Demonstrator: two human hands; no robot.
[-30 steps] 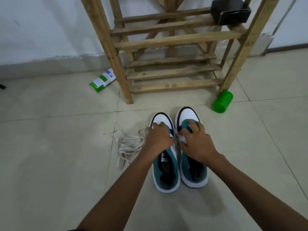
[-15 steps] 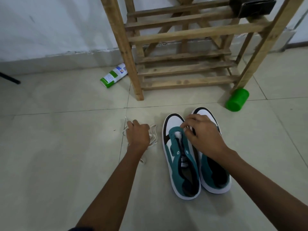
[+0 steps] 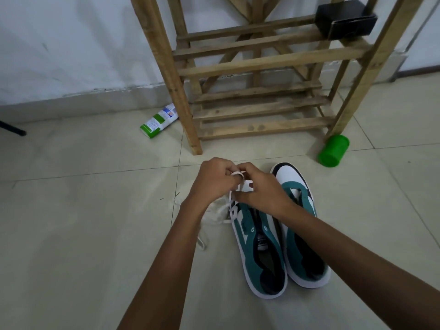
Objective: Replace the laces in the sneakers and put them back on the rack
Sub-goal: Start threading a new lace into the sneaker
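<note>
Two teal, white and black sneakers stand side by side on the tiled floor, toes toward the rack: the left sneaker (image 3: 258, 248) and the right sneaker (image 3: 301, 225). Neither has laces in its eyelets. A white lace (image 3: 214, 214) lies bunched on the floor left of the sneakers and runs up into my hands. My left hand (image 3: 210, 184) grips the lace, a loop showing at its fingers. My right hand (image 3: 258, 191) pinches the same lace just beside it, above the left sneaker's toe, which is hidden.
The wooden slatted shoe rack (image 3: 257, 108) stands against the wall just beyond the sneakers. A black box (image 3: 345, 19) sits on an upper shelf. A green cup (image 3: 333, 151) lies by the rack's right leg, a green-and-white carton (image 3: 158, 121) by its left leg.
My left hand has lifted the lace from the floor and come right to meet my right hand. My right hand has left the sneaker and taken the lace.
</note>
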